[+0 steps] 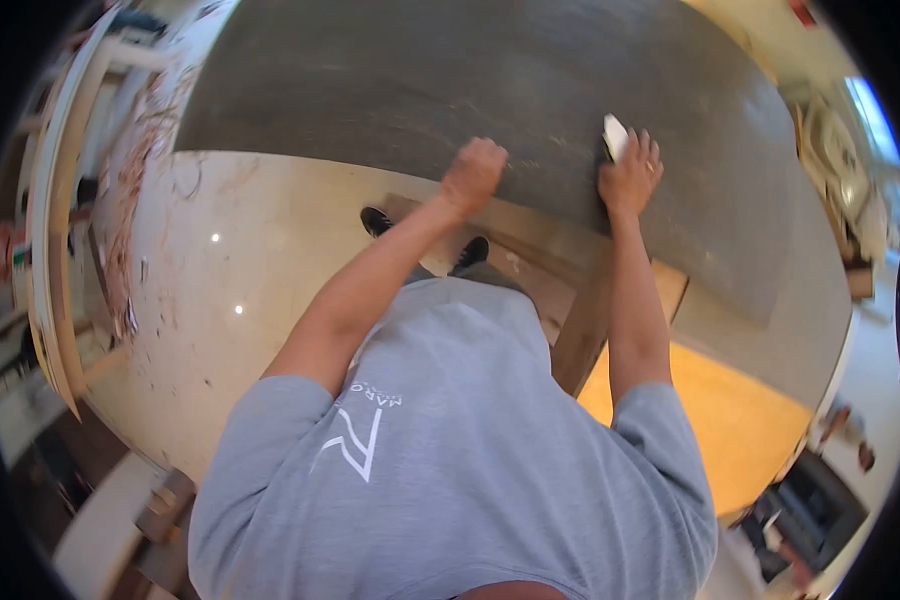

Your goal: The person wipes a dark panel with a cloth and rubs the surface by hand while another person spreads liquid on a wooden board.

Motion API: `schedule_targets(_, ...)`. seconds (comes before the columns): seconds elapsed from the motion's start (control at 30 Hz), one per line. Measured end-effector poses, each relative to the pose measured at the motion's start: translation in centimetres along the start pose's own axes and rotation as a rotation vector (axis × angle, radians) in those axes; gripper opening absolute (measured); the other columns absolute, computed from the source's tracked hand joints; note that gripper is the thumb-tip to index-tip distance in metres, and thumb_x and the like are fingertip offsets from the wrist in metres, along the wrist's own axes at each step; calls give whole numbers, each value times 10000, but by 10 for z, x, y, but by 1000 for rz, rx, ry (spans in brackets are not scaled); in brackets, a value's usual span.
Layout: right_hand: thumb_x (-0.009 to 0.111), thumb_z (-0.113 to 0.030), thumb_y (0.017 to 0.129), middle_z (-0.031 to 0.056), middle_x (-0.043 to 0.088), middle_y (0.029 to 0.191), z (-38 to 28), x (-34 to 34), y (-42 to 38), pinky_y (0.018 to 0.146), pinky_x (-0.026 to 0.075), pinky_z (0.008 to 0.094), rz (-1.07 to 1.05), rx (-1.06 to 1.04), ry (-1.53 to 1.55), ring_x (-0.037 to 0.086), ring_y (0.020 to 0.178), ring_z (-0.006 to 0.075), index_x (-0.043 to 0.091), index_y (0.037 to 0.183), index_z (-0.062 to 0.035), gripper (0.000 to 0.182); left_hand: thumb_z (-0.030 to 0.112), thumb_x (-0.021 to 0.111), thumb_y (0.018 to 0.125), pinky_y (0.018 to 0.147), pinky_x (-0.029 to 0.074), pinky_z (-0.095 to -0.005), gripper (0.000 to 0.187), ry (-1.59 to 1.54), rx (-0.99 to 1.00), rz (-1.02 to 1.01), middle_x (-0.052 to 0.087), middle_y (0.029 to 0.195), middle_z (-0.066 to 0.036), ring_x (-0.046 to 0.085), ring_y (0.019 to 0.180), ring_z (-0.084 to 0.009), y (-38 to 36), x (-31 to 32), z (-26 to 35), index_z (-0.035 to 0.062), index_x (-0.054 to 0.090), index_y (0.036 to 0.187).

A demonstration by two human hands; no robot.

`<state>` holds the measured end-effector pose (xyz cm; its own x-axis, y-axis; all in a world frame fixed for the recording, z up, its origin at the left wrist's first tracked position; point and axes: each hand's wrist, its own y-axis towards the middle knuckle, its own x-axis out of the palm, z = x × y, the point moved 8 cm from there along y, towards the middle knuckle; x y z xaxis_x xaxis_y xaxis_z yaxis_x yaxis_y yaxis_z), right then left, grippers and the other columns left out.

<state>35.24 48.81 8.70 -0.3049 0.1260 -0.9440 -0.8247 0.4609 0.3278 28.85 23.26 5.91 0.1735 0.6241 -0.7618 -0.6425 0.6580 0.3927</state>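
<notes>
A large dark grey sheet (370, 80) lies flat in front of me. My right hand (632, 182) is closed on a block with a white top (616, 138) and a dark lower part, held against the sheet's surface. Its underside is hidden, so its exact kind cannot be told. Left of it, my left hand (475, 175) is curled into a fist over the sheet's near edge. Nothing shows sticking out of that fist, and its palm is turned from view.
Below the sheet's near edge are my shoes (375, 221) on a pale floor (260, 250). A yellow-lit board (740, 420) lies at my right. Wooden frames (65, 220) stand at the left, beside reddish scraps (125, 230). A dark bin-like container (820, 510) sits at lower right.
</notes>
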Motion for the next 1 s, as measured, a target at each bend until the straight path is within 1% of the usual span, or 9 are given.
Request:
schedule_targets(0.13,601,-152,814,121,401,1565,2,8,-1,1204,218,558,-37,59,39,308,1476,354,449,1468,-128,672,-3,574,845,846,483,-459,187,-41,-51,38,605,948,-161,572,940,-381,-9,-22,1,29,625,1022)
schedule_targets(0.23,630,-173,818,121,400,1565,4,4,-1,1203,219,566,-52,75,11,303,1478,356,444,1468,-124,678,47,582,897,857,489,-454,214,29,-122,4,614,970,-156,586,958,-351,-46,-47,-19,23,622,1106)
schedule_targets(0.33,628,-171,813,123,401,1564,1,2,2,1201,221,568,-71,81,22,303,1479,357,443,1467,-123,682,55,640,877,825,503,-446,223,-57,-321,37,630,965,-142,599,934,-340,-81,-68,-53,38,650,1099)
schedule_targets(0.53,635,-155,797,125,387,1573,3,7,4,1208,208,562,-61,45,-10,288,1488,358,441,1470,-127,701,110,717,842,803,517,-423,123,-239,-115,132,643,935,-101,610,917,-312,-4,-45,-1,59,707,954)
schedule_targets(0.63,634,-151,797,128,391,1570,5,8,4,1210,207,558,-75,67,-13,296,1483,356,444,1467,-126,696,100,703,855,775,514,-406,102,-229,-57,76,652,919,-109,622,901,-305,9,-24,0,51,732,940)
schedule_targets(0.77,636,-148,791,128,416,1552,-1,5,4,1198,236,541,-49,61,-6,323,1468,343,452,1460,-116,695,94,643,825,770,522,-394,85,-71,81,-42,613,843,-113,606,834,-292,14,-15,8,79,659,743)
schedule_targets(0.87,658,-131,773,138,448,1526,-4,-11,2,1177,277,518,-54,-6,-23,350,1450,341,447,1465,-104,724,101,629,798,764,529,-410,74,191,96,-217,607,827,-107,609,838,-295,21,4,20,88,661,733)
schedule_targets(0.93,593,-108,801,134,522,1474,-9,-33,-5,1151,345,484,55,-54,88,451,1382,350,533,1407,-109,609,146,656,718,717,537,-442,50,270,136,-335,651,806,-110,635,826,-302,23,14,34,106,686,725)
schedule_targets(1.0,578,-133,833,157,522,1470,-2,-19,-6,1155,357,487,128,-115,108,475,1356,359,521,1403,-47,579,170,658,711,626,551,-450,92,329,145,-303,713,737,-93,681,719,-287,23,39,29,131,740,696)
